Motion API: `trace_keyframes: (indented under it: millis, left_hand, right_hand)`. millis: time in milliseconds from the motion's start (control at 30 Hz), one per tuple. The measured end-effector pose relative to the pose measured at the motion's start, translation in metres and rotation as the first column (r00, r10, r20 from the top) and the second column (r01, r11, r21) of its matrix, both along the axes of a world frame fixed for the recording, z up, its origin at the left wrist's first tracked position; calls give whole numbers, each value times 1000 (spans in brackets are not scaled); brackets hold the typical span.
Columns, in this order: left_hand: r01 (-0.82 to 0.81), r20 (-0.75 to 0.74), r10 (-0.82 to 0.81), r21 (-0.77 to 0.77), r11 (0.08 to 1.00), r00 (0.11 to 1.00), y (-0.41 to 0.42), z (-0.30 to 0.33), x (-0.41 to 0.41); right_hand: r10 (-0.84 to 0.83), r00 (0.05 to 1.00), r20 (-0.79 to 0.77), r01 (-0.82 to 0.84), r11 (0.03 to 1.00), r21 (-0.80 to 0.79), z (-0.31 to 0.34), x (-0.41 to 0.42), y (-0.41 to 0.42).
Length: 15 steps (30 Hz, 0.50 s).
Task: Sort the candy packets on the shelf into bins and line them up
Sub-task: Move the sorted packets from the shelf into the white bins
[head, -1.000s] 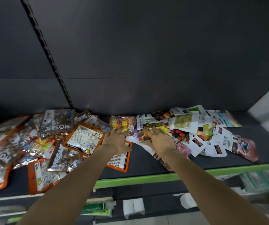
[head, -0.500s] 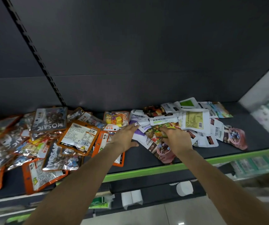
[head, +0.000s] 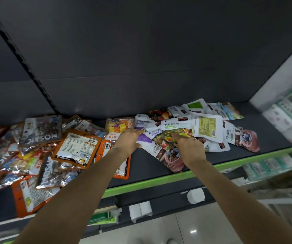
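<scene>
Candy packets lie loose on a dark shelf (head: 159, 166) with a green front edge. Orange and silver "MOSAIC" packets (head: 41, 132) are heaped on the left, with an orange-rimmed packet (head: 78, 147) label up. White packets (head: 206, 128) with fruit and chocolate pictures are piled on the right. My left hand (head: 129, 141) pinches the edge of a white-and-purple packet (head: 144, 139) between fingers and thumb. My right hand (head: 189, 147) has its fingers curled over a white packet with a colourful fruit picture (head: 166, 136). No bin is in view.
A dark back panel with a slotted upright rail (head: 27, 67) rises behind the shelf. Below it are white rolls (head: 195, 196) and green packs (head: 103, 218). To the right is a shelf of tissue packs (head: 289, 120). Tiled floor shows at the bottom.
Both hands shifted right from the pile's middle onto the white packets and drew them together. The last half second shows little further movement.
</scene>
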<state>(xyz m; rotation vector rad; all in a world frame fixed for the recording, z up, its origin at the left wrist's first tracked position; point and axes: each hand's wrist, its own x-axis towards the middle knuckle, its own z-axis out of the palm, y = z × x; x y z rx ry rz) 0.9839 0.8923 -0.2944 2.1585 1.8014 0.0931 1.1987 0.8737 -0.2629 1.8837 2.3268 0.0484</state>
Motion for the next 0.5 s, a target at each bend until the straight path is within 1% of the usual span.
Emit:
trace_keyframes:
  millis: [100,233,367,467,500]
  left_hand:
    - [-8,-84,12,49,999,996,0,-2,2]
    - [-31,-94,38,78,996,995,0,-4,5]
    - [47,-20,-47,-1,999,999,-2,-5,-2]
    - [-9,89,7,14,1000,996,2,-7,-4]
    - [-17,100,14,29,999,995,4,-8,-3]
  right_hand:
    - [-24,999,28,23,999,28,1,-2,2]
    - [-68,997,41,66,997,46,3,-3,2]
    - [-80,997,12,79,996,41,0,0,1]
    - [-61,998,15,61,997,56,-2,3,2]
    - [-56,998,20,55,997,51,-3,3,2]
